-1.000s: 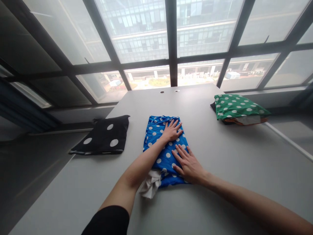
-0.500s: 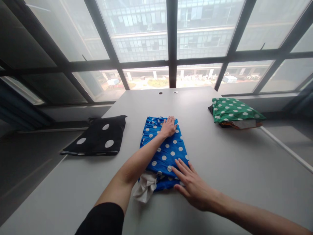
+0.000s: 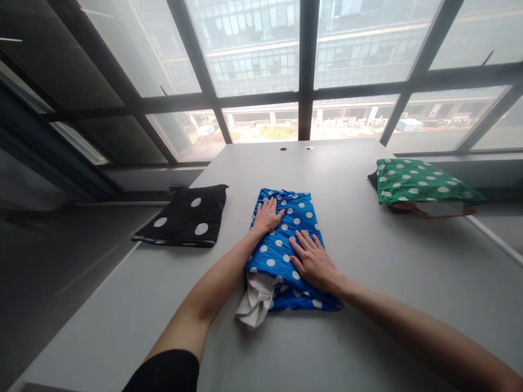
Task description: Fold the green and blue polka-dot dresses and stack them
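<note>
A blue cloth with white polka dots point(image 3: 270, 262) lies folded into a rough rectangle in the middle of the table. My left hand point(image 3: 268, 215) rests flat on its upper left part, fingers spread. Lower down, on the right half, my right hand point(image 3: 314, 261) presses flat with its fingers apart. From the near left corner sticks out a crumpled whitish piece of fabric point(image 3: 256, 302). The near edge of the blue cloth bunches in loose folds. Whether the pale piece is joined to the blue cloth, I cannot tell.
On the left table edge lies a folded black cloth with large white dots point(image 3: 186, 215). A stack topped by green dotted cloth point(image 3: 425, 182) overhangs the right edge. The white table point(image 3: 392, 305) reaches toward a large window point(image 3: 261, 49), with two round holes near its far end.
My left hand has slid left across the blue cloth. My right hand has moved from its near right edge farther up onto it. The view has turned slightly left.
</note>
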Demonstrator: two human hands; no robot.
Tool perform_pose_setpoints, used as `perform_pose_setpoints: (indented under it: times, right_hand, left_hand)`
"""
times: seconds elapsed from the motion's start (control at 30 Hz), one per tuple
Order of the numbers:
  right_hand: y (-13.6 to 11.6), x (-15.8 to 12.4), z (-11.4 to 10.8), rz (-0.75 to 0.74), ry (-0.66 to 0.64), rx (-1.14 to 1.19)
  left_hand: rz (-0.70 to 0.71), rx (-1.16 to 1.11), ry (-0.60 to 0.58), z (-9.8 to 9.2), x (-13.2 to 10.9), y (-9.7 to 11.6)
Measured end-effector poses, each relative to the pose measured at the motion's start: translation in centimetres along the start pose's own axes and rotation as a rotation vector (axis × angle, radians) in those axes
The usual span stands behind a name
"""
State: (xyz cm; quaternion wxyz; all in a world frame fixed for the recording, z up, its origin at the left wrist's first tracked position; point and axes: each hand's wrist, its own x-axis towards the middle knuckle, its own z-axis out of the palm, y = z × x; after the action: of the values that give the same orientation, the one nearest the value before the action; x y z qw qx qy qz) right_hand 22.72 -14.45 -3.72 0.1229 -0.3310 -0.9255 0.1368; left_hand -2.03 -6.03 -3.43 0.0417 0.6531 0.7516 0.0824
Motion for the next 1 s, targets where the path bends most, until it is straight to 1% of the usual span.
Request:
perform_pose_setpoints:
  times: [0.1, 0.13, 0.2, 0.27, 0.3, 0.37, 0.4, 0.47, 0.5, 0.57, 0.6, 0.67, 0.77, 0.9, 0.93, 1.0]
  right_hand:
    - [0.6, -1.0, -0.8, -0.042, 0.036, 0.043]
    - [1.0, -1.4, -1.2, -0.065, 0.062, 0.064]
    - [1.9, -2.6, -2.1, -0.126, 0.124, 0.114]
    - [3.1, -4.0, -3.1, -0.186, 0.170, 0.168]
    - [3.6, -4.8, -3.7, -0.210, 0.177, 0.186]
    - [4.7, -6.4, -4.7, -0.258, 0.152, 0.193]
    - [5.1, -7.3, -5.1, -0.283, 0.126, 0.183]
    - [5.6, -8.9, -5.8, -0.333, 0.063, 0.157]
    - [5.6, -9.7, -6.1, -0.353, 0.030, 0.147]
    - [5.4, -11.0, -6.5, -0.373, -0.032, 0.143]
    - [5.2, -11.5, -6.6, -0.378, -0.060, 0.145]
    - [4.6, -12.3, -6.8, -0.380, -0.101, 0.154]
    - [3.8, -12.7, -6.7, -0.380, -0.110, 0.158]
    - [3.4, -12.5, -6.2, -0.385, -0.106, 0.148]
    - [3.4, -12.5, -6.1, -0.383, -0.112, 0.142]
    - [3.5, -12.5, -5.9, -0.380, -0.123, 0.133]
  left_hand:
    - [0.043, -0.054, -0.006, -1.2, -0.4, 0.0]
    - [0.090, -0.093, 0.008, -1.9, -0.9, -0.1]
    - [0.250, -0.209, 0.054, -3.8, -3.0, -0.5]
    - [0.455, -0.343, 0.061, -5.8, -6.3, -1.1]
    - [0.539, -0.384, 0.028, -6.8, -8.4, -1.4]
    - [0.639, -0.424, -0.126, -8.5, -12.8, -2.0]
    - [0.650, -0.421, -0.210, -9.2, -14.9, -2.2]
    - [0.644, -0.407, -0.319, -10.2, -18.8, -2.8]
    - [0.630, -0.402, -0.353, -10.4, -20.4, -3.0]
    - [0.601, -0.388, -0.369, -10.5, -23.1, -3.5]
    - [0.589, -0.379, -0.357, -10.3, -24.1, -3.7]
    - [0.571, -0.351, -0.309, -9.7, -25.5, -3.9]
    - [0.587, -0.318, -0.218, -8.7, -26.3, -4.1]
    - [0.614, -0.390, -0.088, -7.9, -25.9, -3.8]
    - [0.602, -0.413, -0.039, -7.8, -25.6, -3.6]
    - [0.548, -0.460, 0.095, -7.5, -25.1, -2.8]
